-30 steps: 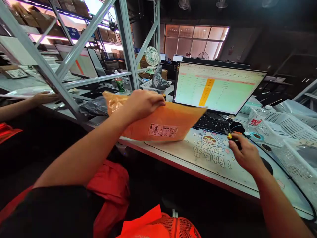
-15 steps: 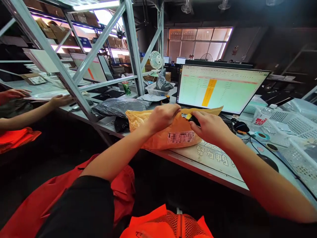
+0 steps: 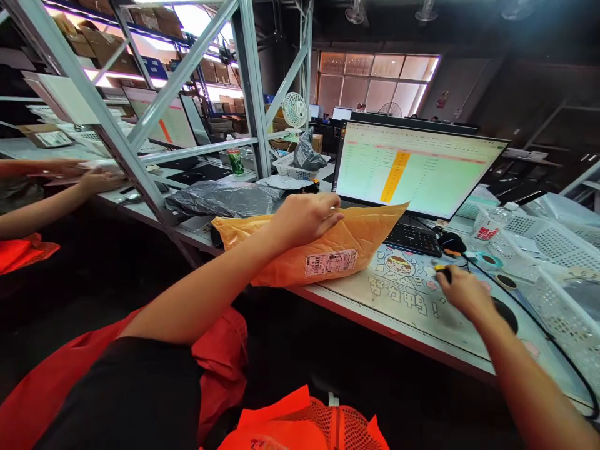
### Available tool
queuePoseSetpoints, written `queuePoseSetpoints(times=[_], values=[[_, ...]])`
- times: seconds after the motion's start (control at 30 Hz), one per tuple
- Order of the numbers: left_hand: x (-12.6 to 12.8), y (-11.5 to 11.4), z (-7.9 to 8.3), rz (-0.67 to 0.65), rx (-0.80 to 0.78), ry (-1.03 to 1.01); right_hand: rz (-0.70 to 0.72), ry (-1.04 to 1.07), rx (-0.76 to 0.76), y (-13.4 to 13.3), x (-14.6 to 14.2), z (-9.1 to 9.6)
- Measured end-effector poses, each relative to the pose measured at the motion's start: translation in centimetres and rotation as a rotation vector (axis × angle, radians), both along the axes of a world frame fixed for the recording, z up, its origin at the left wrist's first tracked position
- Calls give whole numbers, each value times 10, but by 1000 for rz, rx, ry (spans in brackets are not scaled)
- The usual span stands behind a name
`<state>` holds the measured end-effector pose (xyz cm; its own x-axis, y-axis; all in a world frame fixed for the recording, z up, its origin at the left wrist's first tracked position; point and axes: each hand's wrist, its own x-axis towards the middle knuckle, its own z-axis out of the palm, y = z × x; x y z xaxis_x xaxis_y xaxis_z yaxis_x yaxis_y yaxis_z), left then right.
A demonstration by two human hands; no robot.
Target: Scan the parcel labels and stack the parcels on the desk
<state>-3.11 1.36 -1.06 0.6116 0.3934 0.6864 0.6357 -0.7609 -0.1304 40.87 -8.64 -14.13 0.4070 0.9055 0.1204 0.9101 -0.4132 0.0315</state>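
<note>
This looks like a warehouse's parcel-handling station, crossed with an office. In the left background, tall blue metal racks point(image 3: 150, 34) carry brown cardboard boxes point(image 3: 107, 50). A grey steel frame with diagonal braces point(image 3: 246, 81) divides neighbouring workplaces, and a wide flat black-edged monitor point(image 3: 363, 169) displays rows and columns (the workplace beyond has a similar lit screen point(image 3: 159, 119)). The long white counter with a red edge point(image 3: 360, 306) bears an orange-yellow mailing envelope with a printed barcode label point(image 3: 281, 265), a dark grey plastic-wrapped parcel point(image 3: 229, 199) and white perforated plastic baskets point(image 3: 562, 240).
</note>
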Motion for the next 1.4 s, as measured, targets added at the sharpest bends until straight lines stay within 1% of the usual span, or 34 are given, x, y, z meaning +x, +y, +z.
queuePoseSetpoints(times=[0.07, 0.1, 0.13, 0.17, 0.2, 0.23, 0.27, 0.33, 0.37, 0.4, 0.43, 0.5, 0.57, 0.7, 0.77, 0.83, 0.9, 1.03, 1.1, 1.17, 1.23, 1.27, 1.33, 1.4], values=[[12, -1, 6, -38, -23, 22, 42, 38, -73, -4, -14, -34], [18, -1, 8, -50, -46, 29, 57, 44, -92, -4, -22, -46], [23, -1, 11, -57, -79, 33, 72, 47, -86, -5, -29, -53], [27, -1, 13, -64, -120, 32, 97, 54, -42, -5, -38, -55], [29, -1, 15, -74, -168, 28, 139, 67, 50, -5, -48, -52], [31, -2, 17, -86, -220, 23, 209, 91, 188, -6, -60, -44], [33, -2, 19, -105, -271, 19, 315, 124, 353, -7, -75, -31], [34, -5, 22, -151, -354, 15, 592, 207, 664, -9, -111, 2], [34, -7, 22, -174, -376, 13, 732, 244, 747, -9, -131, 21], [35, -9, 23, -194, -382, 10, 838, 261, 792, -8, -150, 38], [34, -11, 23, -208, -377, 5, 915, 269, 805, -6, -166, 54], [33, -15, 23, -214, -346, -10, 979, 266, 795, 1, -190, 76], [32, -19, 22, -198, -331, -23, 969, 262, 780, 11, -202, 85], [34, -26, 18, -129, -359, -55, 883, 238, 788, 29, -208, 86], [38, -29, 15, -63, -377, -90, 819, 182, 778, 30, -211, 86], [43, -27, 11, 24, -386, -127, 785, 113, 759, 23, -215, 87], [44, -21, 8, 128, -368, -165, 847, 55, 753, 11, -217, 86], [34, 4, 4, 335, -299, -226, 1098, -31, 754, -17, -209, 77], [31, 15, 4, 407, -306, -216, 1125, -55, 717, -26, -201, 73], [33, 18, 6, 443, -348, -180, 1050, -103, 663, -30, -197, 74], [41, 15, 11, 449, -390, -162, 912, -185, 623, -32, -201, 81], [46, 11, 14, 437, -414, -157, 851, -223, 610, -31, -206, 86], [55, 4, 22, 391, -468, -146, 777, -256, 588, -28, -224, 96], [61, -1, 30, 343, -529, -122, 735, -210, 525, -17, -246, 104]])
